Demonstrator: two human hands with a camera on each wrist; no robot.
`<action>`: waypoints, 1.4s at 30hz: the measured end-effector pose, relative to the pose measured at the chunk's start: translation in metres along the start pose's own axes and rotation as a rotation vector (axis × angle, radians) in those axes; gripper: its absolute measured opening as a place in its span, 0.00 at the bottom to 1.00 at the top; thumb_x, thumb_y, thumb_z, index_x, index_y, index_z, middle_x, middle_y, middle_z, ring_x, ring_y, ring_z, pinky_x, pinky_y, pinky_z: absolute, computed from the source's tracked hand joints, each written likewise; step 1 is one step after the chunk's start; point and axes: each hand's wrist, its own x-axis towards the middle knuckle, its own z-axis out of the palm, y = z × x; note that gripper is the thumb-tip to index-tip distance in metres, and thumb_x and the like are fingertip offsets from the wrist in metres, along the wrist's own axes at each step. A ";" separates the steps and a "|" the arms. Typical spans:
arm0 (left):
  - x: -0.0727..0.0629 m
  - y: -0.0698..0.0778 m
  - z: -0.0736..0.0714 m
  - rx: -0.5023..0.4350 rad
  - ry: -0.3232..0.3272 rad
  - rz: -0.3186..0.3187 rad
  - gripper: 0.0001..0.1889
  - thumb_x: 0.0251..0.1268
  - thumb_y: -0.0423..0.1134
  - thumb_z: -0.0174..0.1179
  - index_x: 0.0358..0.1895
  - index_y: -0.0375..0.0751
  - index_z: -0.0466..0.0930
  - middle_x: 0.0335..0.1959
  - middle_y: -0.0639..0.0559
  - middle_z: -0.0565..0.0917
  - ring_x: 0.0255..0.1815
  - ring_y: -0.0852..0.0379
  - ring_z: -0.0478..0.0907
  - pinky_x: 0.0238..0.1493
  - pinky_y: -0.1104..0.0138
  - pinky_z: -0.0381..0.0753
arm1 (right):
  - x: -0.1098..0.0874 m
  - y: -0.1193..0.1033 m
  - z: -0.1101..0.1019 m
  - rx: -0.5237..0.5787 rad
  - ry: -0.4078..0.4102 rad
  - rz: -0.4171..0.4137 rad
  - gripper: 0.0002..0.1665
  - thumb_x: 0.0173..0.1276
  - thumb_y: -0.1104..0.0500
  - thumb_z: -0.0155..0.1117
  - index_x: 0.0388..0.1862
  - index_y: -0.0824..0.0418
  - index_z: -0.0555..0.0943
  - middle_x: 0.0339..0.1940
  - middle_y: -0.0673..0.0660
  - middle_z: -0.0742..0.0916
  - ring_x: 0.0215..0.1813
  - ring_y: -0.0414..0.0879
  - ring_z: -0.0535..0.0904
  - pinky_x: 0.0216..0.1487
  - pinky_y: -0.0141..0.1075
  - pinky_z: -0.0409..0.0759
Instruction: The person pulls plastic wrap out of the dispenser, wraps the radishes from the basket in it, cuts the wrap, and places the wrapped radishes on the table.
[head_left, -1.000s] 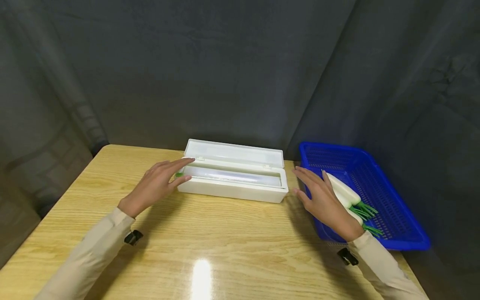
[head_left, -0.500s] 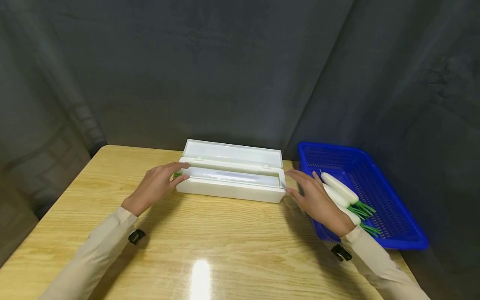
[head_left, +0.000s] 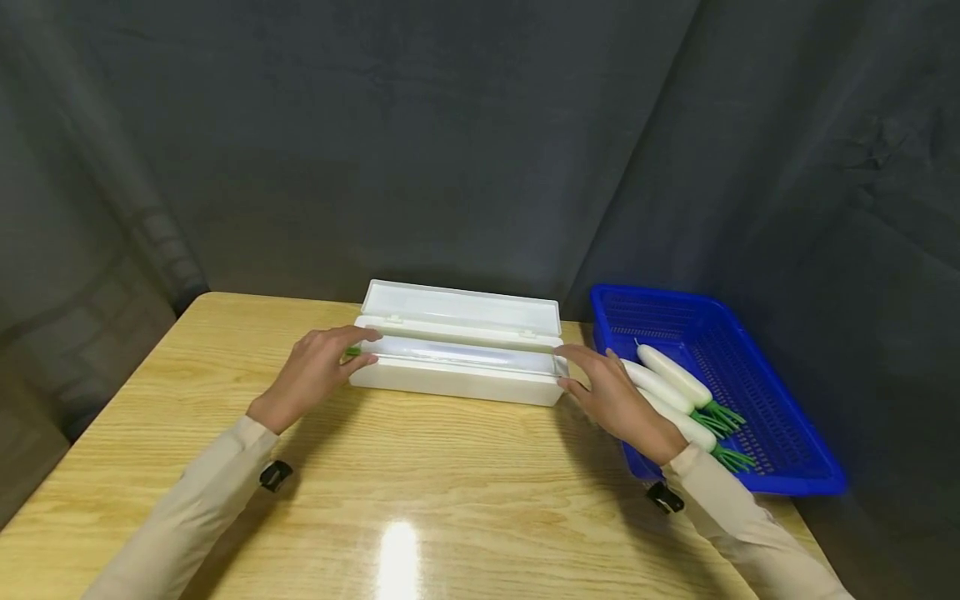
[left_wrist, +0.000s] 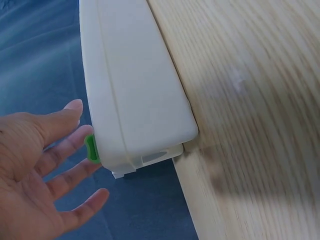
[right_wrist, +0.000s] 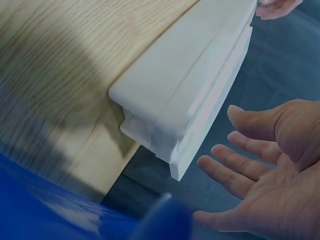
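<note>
A long white cling film dispenser [head_left: 453, 380] lies across the far part of the table, its lid [head_left: 461, 306] tipped back. Inside it is a roll with a clear, shiny covering [head_left: 465, 354]. My left hand [head_left: 311, 371] is at the dispenser's left end, thumb and fingers apart. There, a small green tab [left_wrist: 92, 148] meets its fingertips in the left wrist view. At the opposite end my right hand [head_left: 611, 400] reaches over the rim with loosely bent, parted fingers. The right wrist view shows its thumb and fingers spread beside the dispenser; whether they touch film cannot be told.
A blue plastic basket [head_left: 813, 450] stands at the right edge of the table [head_left: 450, 492]. Several white radishes [head_left: 675, 375] with green stems lie inside it, partly behind the right hand. A dark curtain [head_left: 450, 150] hangs behind the table.
My right hand has moved left, from beside the basket to the dispenser's right end. The left hand stays at the left end, with only a slight shift.
</note>
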 end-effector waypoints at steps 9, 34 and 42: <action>0.003 -0.002 0.003 -0.029 0.034 -0.013 0.14 0.66 0.37 0.73 0.53 0.39 0.89 0.51 0.45 0.91 0.44 0.44 0.86 0.50 0.44 0.76 | 0.008 0.001 0.011 0.001 0.034 -0.091 0.20 0.72 0.69 0.68 0.61 0.73 0.82 0.61 0.71 0.86 0.64 0.67 0.82 0.65 0.61 0.77; 0.007 -0.006 0.008 -0.058 0.005 -0.034 0.07 0.66 0.38 0.73 0.44 0.45 0.93 0.39 0.52 0.91 0.50 0.46 0.82 0.49 0.48 0.74 | 0.026 0.000 0.029 -0.024 0.046 -0.105 0.11 0.70 0.71 0.69 0.50 0.72 0.86 0.50 0.68 0.90 0.50 0.62 0.88 0.52 0.55 0.85; 0.012 -0.003 0.009 -0.047 -0.020 -0.047 0.06 0.66 0.38 0.72 0.43 0.45 0.92 0.41 0.51 0.92 0.50 0.45 0.82 0.49 0.48 0.72 | 0.032 -0.001 0.035 -0.092 0.114 -0.092 0.06 0.68 0.63 0.74 0.41 0.65 0.89 0.36 0.57 0.92 0.38 0.52 0.89 0.41 0.50 0.84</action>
